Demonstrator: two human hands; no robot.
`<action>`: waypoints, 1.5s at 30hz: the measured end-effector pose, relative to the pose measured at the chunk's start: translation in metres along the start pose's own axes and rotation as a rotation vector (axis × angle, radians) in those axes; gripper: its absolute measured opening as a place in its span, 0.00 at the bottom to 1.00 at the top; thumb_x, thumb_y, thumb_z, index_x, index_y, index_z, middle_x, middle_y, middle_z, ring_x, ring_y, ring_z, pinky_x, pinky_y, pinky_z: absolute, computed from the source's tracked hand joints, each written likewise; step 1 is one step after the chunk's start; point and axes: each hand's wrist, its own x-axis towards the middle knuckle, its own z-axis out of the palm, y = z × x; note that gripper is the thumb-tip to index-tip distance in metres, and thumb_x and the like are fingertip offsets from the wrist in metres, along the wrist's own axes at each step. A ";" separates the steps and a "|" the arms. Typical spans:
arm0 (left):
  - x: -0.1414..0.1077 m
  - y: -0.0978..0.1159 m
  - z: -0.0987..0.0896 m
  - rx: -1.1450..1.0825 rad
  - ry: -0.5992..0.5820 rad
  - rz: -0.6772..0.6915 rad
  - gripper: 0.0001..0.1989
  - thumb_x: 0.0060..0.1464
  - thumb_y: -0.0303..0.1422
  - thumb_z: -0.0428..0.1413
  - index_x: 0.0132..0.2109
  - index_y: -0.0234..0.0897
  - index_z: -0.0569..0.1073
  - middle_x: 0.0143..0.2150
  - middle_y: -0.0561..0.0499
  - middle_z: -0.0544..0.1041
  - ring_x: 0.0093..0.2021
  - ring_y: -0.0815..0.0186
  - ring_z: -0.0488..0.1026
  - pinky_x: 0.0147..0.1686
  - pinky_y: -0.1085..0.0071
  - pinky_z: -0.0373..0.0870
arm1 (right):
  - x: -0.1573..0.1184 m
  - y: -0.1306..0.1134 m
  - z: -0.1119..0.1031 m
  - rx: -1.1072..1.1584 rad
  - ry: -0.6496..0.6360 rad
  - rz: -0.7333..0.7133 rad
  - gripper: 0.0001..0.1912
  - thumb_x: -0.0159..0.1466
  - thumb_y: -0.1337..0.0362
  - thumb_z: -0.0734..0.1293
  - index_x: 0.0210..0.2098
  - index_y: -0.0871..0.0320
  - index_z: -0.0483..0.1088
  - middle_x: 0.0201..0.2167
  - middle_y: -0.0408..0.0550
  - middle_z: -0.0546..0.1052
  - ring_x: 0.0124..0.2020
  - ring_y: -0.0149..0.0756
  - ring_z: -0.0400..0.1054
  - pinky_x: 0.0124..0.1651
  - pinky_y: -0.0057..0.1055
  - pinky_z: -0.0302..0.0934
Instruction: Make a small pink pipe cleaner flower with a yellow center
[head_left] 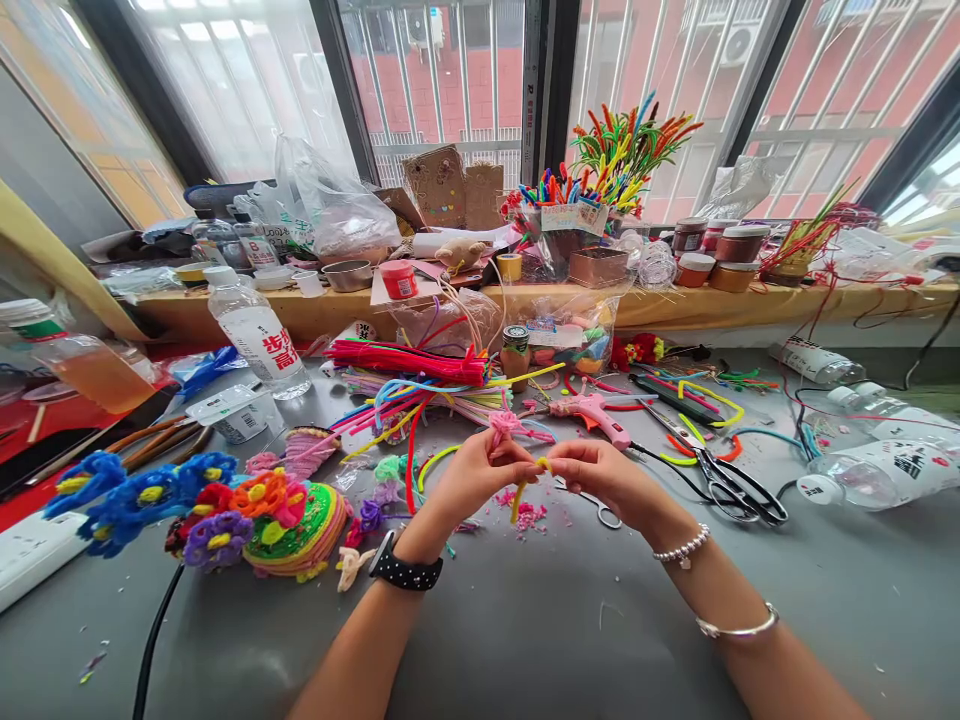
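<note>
Over the middle of the grey table, my left hand (480,468) and my right hand (604,480) meet at the fingertips. Both pinch a short yellow pipe cleaner (517,503), which is curled at the top where the fingers meet and hangs down on the left side. A pink fuzzy flower (504,424) shows just above my left fingers; whether that hand holds it too I cannot tell. Pink fuzz clippings (527,515) lie on the table below my hands. Partly behind my right hand is a small pair of scissors (607,515).
Finished pipe-cleaner flowers (217,515) stand to the left. Behind my hands lie a red pipe-cleaner bundle (409,362) and a pink glue gun (600,415). Large black scissors (720,475) and plastic bottles (885,475) are on the right. A cluttered ledge (330,308) runs along the window.
</note>
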 end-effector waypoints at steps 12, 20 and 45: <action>0.001 -0.007 0.002 0.108 0.026 0.040 0.09 0.39 0.32 0.59 0.27 0.31 0.69 0.23 0.51 0.71 0.26 0.69 0.67 0.27 0.74 0.63 | 0.001 0.001 -0.003 -0.081 -0.056 0.060 0.13 0.50 0.56 0.68 0.25 0.61 0.69 0.19 0.38 0.60 0.19 0.23 0.46 0.20 0.24 0.38; 0.000 -0.007 0.004 0.268 0.069 0.085 0.03 0.42 0.29 0.56 0.26 0.32 0.70 0.24 0.52 0.72 0.26 0.70 0.66 0.26 0.75 0.63 | 0.003 0.004 -0.002 -0.151 -0.014 0.027 0.11 0.50 0.57 0.67 0.24 0.61 0.69 0.18 0.38 0.60 0.19 0.23 0.46 0.21 0.24 0.38; -0.003 0.000 0.004 0.010 -0.042 -0.047 0.11 0.38 0.33 0.59 0.22 0.32 0.64 0.21 0.52 0.71 0.22 0.72 0.66 0.23 0.74 0.60 | 0.008 0.020 0.010 0.101 0.042 -0.133 0.11 0.55 0.56 0.65 0.31 0.57 0.65 0.22 0.38 0.62 0.21 0.23 0.51 0.23 0.22 0.45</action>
